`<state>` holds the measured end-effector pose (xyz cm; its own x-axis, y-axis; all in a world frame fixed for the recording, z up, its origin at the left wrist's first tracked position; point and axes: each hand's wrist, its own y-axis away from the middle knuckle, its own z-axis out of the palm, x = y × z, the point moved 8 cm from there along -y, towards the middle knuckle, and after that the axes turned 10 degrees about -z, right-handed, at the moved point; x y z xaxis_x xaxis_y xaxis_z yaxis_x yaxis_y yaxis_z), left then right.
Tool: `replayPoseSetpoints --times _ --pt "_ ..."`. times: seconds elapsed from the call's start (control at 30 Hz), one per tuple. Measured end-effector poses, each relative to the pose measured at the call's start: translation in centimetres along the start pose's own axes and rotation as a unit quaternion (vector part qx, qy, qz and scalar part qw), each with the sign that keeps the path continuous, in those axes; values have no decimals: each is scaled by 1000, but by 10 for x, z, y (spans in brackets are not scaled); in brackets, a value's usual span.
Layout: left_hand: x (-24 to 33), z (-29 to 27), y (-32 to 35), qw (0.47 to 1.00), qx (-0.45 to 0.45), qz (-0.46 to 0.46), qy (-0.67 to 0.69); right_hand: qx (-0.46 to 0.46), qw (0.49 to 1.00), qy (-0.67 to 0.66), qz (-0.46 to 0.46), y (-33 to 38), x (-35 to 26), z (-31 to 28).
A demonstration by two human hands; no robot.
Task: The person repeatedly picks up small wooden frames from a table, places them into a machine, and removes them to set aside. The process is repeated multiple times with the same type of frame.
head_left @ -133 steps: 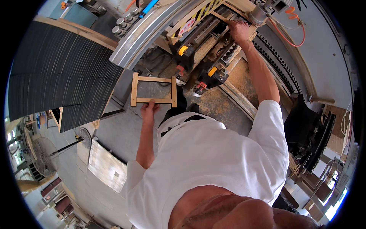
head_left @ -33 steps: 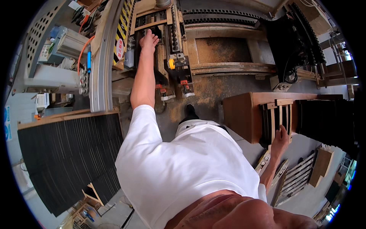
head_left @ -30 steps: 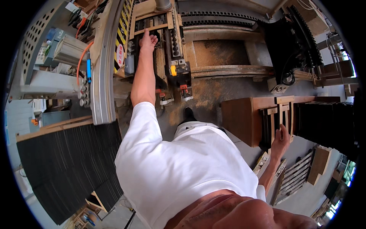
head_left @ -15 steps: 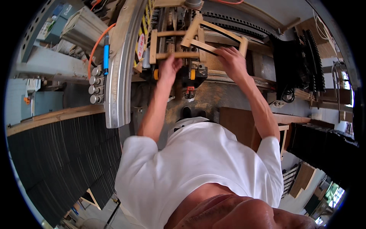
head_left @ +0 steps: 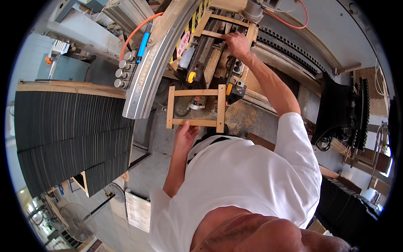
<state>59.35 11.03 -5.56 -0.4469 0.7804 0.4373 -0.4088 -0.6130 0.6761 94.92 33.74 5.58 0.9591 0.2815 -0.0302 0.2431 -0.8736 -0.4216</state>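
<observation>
My left hand (head_left: 184, 136) is closed on the near rail of a light wooden frame (head_left: 221, 107), held in front of my waist. Two side bars and two cross rails make up this frame, and small holes show near the bar ends. Farther off, my right hand (head_left: 237, 44) grips the near rail of a second wooden frame (head_left: 213, 34), which lies over the machine's bed (head_left: 214, 63). Its fingertips are partly hidden behind the hand. Yellow rollers or knobs (head_left: 192, 77) sit at the machine's near end, between the two frames.
A metal beam (head_left: 145, 82) with a blue pen-shaped tool (head_left: 144, 43) and several round knobs runs along the left. Stacked black slats (head_left: 71, 126) stand at the far left. Black cable chain (head_left: 289, 46) lies beyond my right arm. Sawdust covers the floor (head_left: 256, 113).
My left hand has drawn one frame off the machine toward my waist. My right hand has carried the other frame forward and left onto the machine's bed. The view has turned.
</observation>
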Motion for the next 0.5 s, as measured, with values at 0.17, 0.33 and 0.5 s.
replayPoseSetpoints --times 0.17,0.33,0.5 --pt "-9 -28 18 996 67 52 -13 -17 999 23 20 -17 43 16" --pt "-27 -54 22 985 154 73 -3 1 1000 17 -12 -16 46 18" --pt "-47 -81 12 979 192 72 5 -1 999 33 -30 -20 44 14"
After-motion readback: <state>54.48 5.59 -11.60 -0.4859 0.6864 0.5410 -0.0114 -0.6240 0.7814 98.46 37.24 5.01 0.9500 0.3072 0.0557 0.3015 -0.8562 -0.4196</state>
